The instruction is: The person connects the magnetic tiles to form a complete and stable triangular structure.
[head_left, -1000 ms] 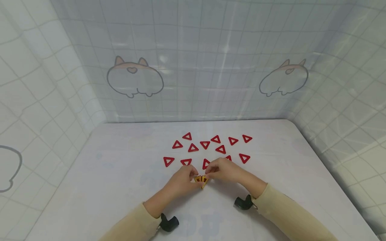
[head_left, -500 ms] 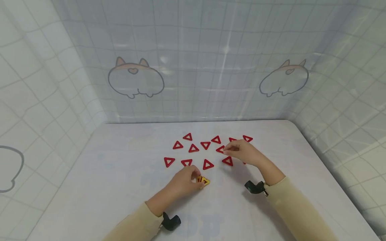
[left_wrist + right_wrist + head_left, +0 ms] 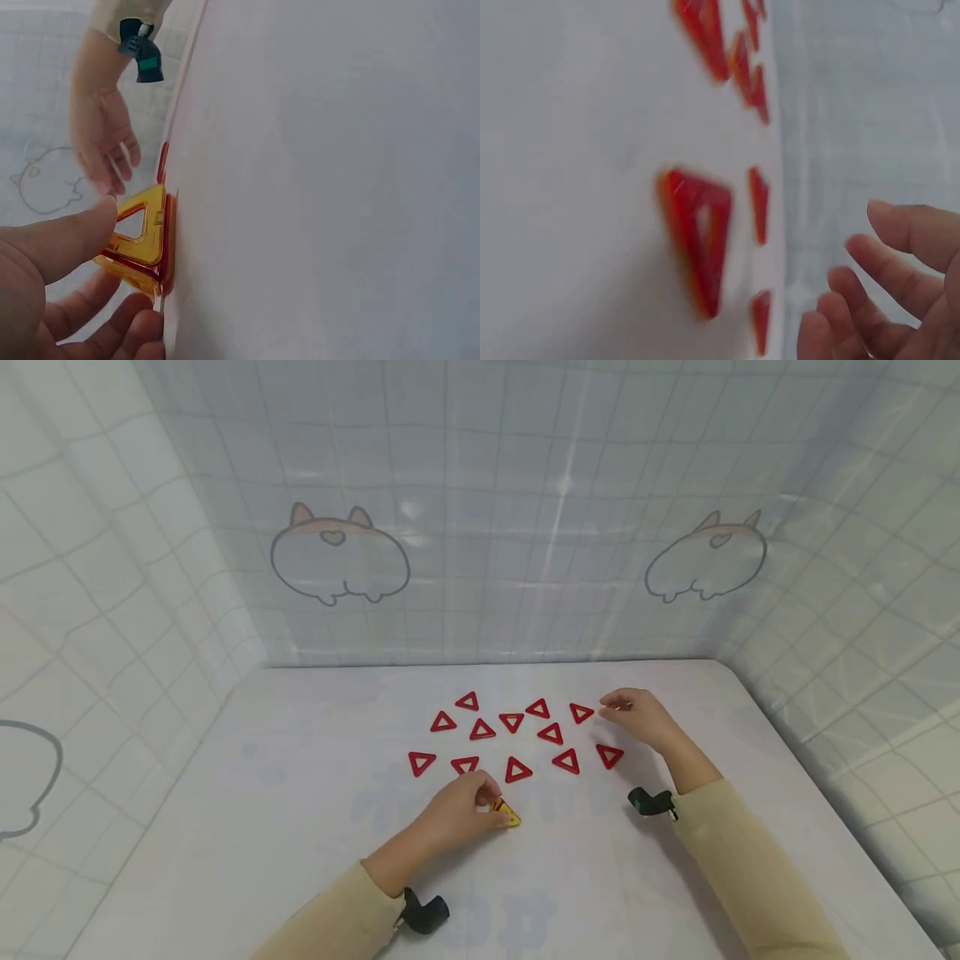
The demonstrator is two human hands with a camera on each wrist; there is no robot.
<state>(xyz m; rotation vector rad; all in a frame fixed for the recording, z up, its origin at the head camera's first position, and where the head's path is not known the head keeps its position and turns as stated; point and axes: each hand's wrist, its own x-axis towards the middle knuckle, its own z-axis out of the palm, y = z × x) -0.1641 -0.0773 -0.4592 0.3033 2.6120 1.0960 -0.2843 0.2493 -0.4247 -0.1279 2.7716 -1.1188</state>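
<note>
My left hand (image 3: pixel 457 810) pinches a small stood-up cluster of yellow and red triangular magnetic tiles (image 3: pixel 156 232) between thumb and fingers, down at the tabletop. Only a yellow corner of the cluster (image 3: pixel 512 815) shows past the fingertips in the head view. My right hand (image 3: pixel 637 717) reaches over the far right of the scattered pieces, fingers parted and nothing between them. In the right wrist view a red triangular tile (image 3: pixel 761 322) lies just beyond those fingers (image 3: pixel 915 292); in the head view the hand covers it.
Several red open-centred triangular tiles lie flat and apart in loose rows, among them one at the left (image 3: pixel 422 763) and one at the right (image 3: pixel 609 756). The white tabletop (image 3: pixel 300 793) ends at a back wall (image 3: pixel 487 568) with a grid print.
My right hand has left the tile cluster and moved right and away, over the scattered tiles to the far right one. My left hand keeps its hold, and the cluster has turned slightly.
</note>
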